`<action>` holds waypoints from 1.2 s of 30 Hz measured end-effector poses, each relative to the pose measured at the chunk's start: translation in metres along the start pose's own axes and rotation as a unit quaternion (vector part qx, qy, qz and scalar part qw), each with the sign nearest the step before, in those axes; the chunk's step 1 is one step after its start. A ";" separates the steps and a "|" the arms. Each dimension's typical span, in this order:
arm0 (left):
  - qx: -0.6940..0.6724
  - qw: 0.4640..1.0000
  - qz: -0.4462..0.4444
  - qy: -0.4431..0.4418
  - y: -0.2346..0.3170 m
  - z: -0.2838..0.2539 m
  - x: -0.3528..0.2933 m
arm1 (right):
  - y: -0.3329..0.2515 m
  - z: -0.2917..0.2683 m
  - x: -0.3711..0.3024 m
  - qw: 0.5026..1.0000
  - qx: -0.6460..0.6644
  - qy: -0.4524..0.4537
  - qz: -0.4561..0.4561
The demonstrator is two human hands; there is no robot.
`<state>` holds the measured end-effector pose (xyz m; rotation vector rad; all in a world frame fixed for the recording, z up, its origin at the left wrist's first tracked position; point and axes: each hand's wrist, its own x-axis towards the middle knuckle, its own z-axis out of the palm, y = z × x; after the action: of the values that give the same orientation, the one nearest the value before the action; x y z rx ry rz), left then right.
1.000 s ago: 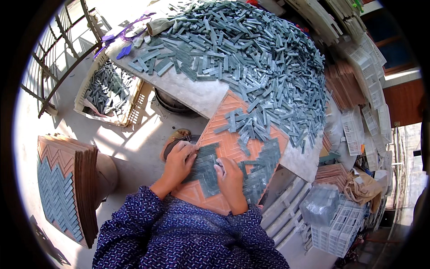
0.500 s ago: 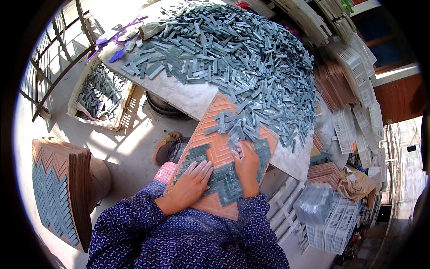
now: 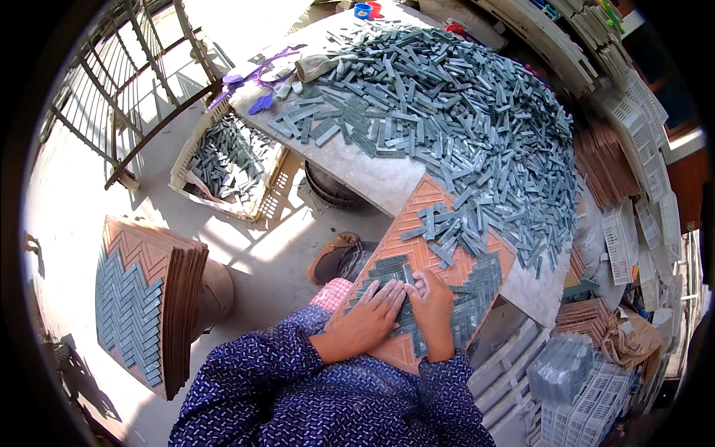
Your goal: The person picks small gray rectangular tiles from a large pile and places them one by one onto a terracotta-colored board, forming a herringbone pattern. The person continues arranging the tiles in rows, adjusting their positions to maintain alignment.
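Observation:
An orange tray [image 3: 390,353] with herringbone grooves slants from my lap onto the table edge. Grey-green stone strips [image 3: 477,294] fill part of its grooves. Flat on the laid strips at the tray's left side rests my left hand [image 3: 372,316], fingers stretched out. Right beside its fingertips, my right hand [image 3: 433,309] pinches a narrow stone strip [image 3: 407,274] down against the tray, its fingers partly covering it. Loose strips [image 3: 445,229] lie on the tray's upper part, just beyond both hands.
A large heap of strips [image 3: 477,119] covers the table [image 3: 372,175]. A crate of strips [image 3: 223,160] stands at left, above a stack of trays [image 3: 186,313] topped by a filled one. White crates [image 3: 577,410] and a wrapped bundle [image 3: 560,369] stand at right.
My right hand has moved from the loose strips back toward my left hand, with a strip at its fingertips. My left hand stays on the tray. The whole view has shifted.

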<state>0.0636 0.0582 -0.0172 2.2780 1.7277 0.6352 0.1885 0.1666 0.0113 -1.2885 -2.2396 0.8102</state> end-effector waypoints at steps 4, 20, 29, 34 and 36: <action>0.017 0.999 0.028 -0.021 0.003 -0.004 0.005 | 0.004 -0.004 0.003 0.998 0.053 -0.006 0.039; -0.082 0.996 -0.011 0.035 0.000 0.026 0.011 | 0.035 0.000 -0.012 0.992 0.112 0.022 0.053; -0.033 0.999 -0.007 -0.028 0.000 0.010 0.022 | 0.030 -0.044 -0.007 0.986 0.120 0.110 0.041; -0.022 0.999 -0.027 -0.023 0.002 0.011 0.012 | 0.032 -0.055 0.004 0.990 0.055 0.131 -0.001; -0.002 1.000 -0.021 -0.021 0.007 0.009 0.013 | 0.032 -0.054 0.006 0.992 0.015 0.127 -0.014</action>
<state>0.0768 0.0695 -0.0198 2.2310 1.7481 0.5766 0.2387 0.1996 0.0299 -1.2670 -2.0323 0.6288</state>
